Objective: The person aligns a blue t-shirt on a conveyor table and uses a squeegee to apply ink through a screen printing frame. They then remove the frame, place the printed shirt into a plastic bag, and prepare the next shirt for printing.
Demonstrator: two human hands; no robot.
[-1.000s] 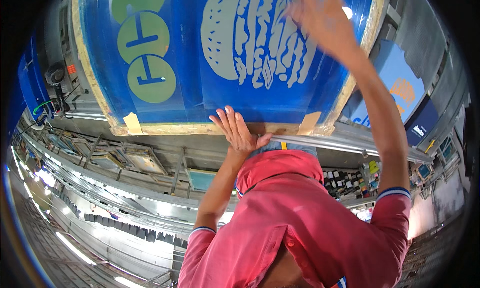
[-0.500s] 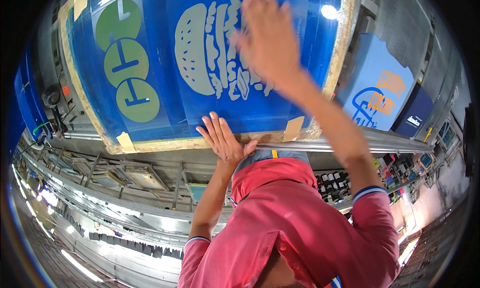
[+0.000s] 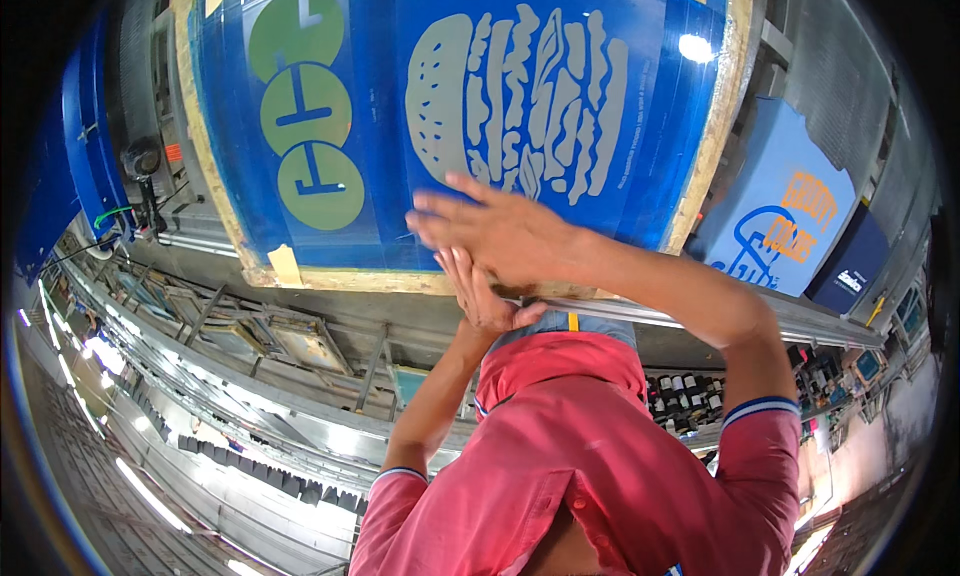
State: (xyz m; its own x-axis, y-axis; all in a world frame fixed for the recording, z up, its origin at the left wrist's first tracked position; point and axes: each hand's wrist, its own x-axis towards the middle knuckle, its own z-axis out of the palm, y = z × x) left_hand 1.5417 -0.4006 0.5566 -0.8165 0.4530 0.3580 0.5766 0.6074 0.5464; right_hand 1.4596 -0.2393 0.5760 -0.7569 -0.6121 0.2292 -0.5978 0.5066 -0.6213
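A blue screen-printing screen (image 3: pixel 375 191) in a wooden frame (image 3: pixel 350 281) lies before me. A pale cut-out hamburger design (image 3: pixel 440 96) fills its middle, turned on its side. Three overlapping green circles (image 3: pixel 305 111) with letter shapes run down its left part. My left hand (image 3: pixel 485 304) lies with stretched fingers against the near edge of the frame, partly covered by the other hand. Over the near part of the screen, just below the hamburger, my right hand (image 3: pixel 500 234) is spread flat and slightly blurred. Whether its palm touches the mesh cannot be told. I see nothing held in either hand.
Strips of tan tape (image 3: pixel 284 266) sit on the frame's corners. To the right lie a light blue printed cloth (image 3: pixel 765 191) and a dark blue printed piece (image 3: pixel 848 261). A metal rail (image 3: pixel 700 321) runs along the near side. Racked frames (image 3: pixel 235 341) stand below left.
My right hand has swept from the far part of the hamburger design back towards me, close over my left hand. My left hand stays at the frame's near edge. The view has shifted slightly.
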